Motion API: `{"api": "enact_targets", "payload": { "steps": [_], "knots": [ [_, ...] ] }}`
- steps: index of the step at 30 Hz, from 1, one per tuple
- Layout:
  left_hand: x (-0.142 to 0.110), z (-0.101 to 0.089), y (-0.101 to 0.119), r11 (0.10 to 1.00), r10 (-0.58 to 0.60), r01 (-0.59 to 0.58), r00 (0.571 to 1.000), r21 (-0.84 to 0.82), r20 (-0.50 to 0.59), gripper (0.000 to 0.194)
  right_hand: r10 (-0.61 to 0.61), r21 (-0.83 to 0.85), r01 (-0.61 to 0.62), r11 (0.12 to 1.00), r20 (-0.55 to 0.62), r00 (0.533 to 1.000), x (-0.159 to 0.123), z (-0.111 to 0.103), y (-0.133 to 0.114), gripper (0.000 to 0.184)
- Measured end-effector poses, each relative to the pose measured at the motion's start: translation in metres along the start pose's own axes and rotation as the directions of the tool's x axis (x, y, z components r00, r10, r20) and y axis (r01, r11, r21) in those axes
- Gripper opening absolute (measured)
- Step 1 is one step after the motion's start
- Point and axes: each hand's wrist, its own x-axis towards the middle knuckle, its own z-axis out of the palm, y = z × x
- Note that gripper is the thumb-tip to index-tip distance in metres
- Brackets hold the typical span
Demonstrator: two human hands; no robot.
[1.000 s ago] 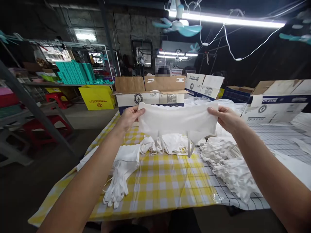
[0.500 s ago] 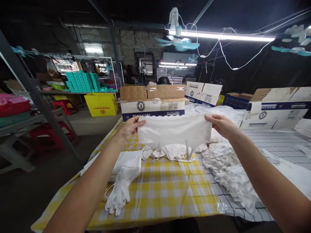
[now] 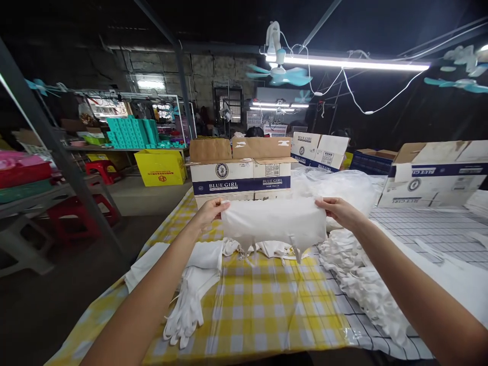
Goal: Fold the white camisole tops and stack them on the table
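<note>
Between my two hands a piece of white cloth with thin straps [image 3: 272, 221] is stretched out wide, its straps hanging from the lower edge. My left hand [image 3: 211, 212] pinches its upper left corner. At the upper right corner, my right hand [image 3: 337, 211] has the cloth between thumb and fingers. Below and behind it, crumpled white strapped pieces [image 3: 272, 249] lie on the yellow checked tablecloth [image 3: 267, 305]. To the left, near my left forearm, is a flat stack of white strapped pieces [image 3: 204, 259], straps bunched towards me. A large heap of white pieces [image 3: 362, 274] lies by my right forearm.
An open BLUE GIRL carton [image 3: 240, 178] stands just beyond the cloth, with clear plastic bags [image 3: 339, 188] beside it. Another carton [image 3: 430, 175] is at the right. A metal post [image 3: 68, 152] rises at the left, near red stools [image 3: 86, 218]. Fans [image 3: 280, 73] hang overhead.
Both hands have come down a little with the stretched cloth, so more of the carton's front shows above it. The grip at both corners is the same.
</note>
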Motion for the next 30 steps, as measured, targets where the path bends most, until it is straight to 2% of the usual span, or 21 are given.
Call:
{"api": "enact_targets", "payload": {
  "steps": [4,6,8,10,12,14,17,20,23,27,30],
  "knots": [
    [0.01,-0.001,-0.002,0.994,0.043,-0.039,0.998,0.107,-0.037,0.041,-0.114,-0.133,0.105,0.986,-0.056,0.992,0.006,0.003,0.013,0.041],
    [0.004,-0.001,-0.002,0.982,0.093,-0.081,0.994,0.169,-0.061,0.039,-0.177,-0.183,0.16,0.97,-0.083,0.981,0.001,0.005,0.02,0.04],
    [-0.013,-0.001,-0.008,0.939,0.18,-0.147,0.98,0.312,-0.08,0.033,-0.23,-0.247,0.205,0.947,-0.075,0.97,-0.014,0.007,0.033,0.037],
    [-0.042,-0.001,-0.025,0.84,0.255,-0.197,0.966,0.505,-0.048,0.024,-0.271,-0.333,0.247,0.91,-0.026,0.962,-0.036,0.011,0.056,0.031],
    [-0.078,0.0,-0.054,0.738,0.214,-0.189,0.976,0.648,0.041,0.012,-0.272,-0.422,0.273,0.864,0.065,0.96,-0.065,0.017,0.09,0.025],
    [-0.118,0.0,-0.093,0.666,0.104,-0.144,0.99,0.732,0.1,0.005,-0.216,-0.481,0.267,0.835,0.159,0.963,-0.098,0.026,0.131,0.023],
    [-0.173,0.003,-0.155,0.608,-0.077,-0.1,0.98,0.787,0.183,0.029,-0.151,-0.537,0.265,0.801,0.247,0.957,-0.149,0.043,0.187,0.022],
    [-0.212,0.004,-0.193,0.595,-0.149,-0.075,0.968,0.8,0.201,0.038,-0.116,-0.61,0.254,0.751,0.256,0.96,-0.188,0.055,0.22,0.018],
    [-0.231,0.002,-0.204,0.573,-0.126,-0.1,0.97,0.813,0.208,0.034,-0.124,-0.651,0.216,0.727,0.185,0.975,-0.21,0.06,0.231,0.019],
    [-0.237,-0.005,-0.205,0.551,-0.086,-0.183,0.958,0.814,0.274,0.022,-0.165,-0.663,0.208,0.719,0.128,0.978,-0.22,0.061,0.234,0.026],
    [-0.236,-0.01,-0.21,0.528,-0.07,-0.227,0.949,0.818,0.308,0.03,-0.176,-0.677,0.214,0.704,0.126,0.976,-0.222,0.062,0.236,0.029]
  ]
}}
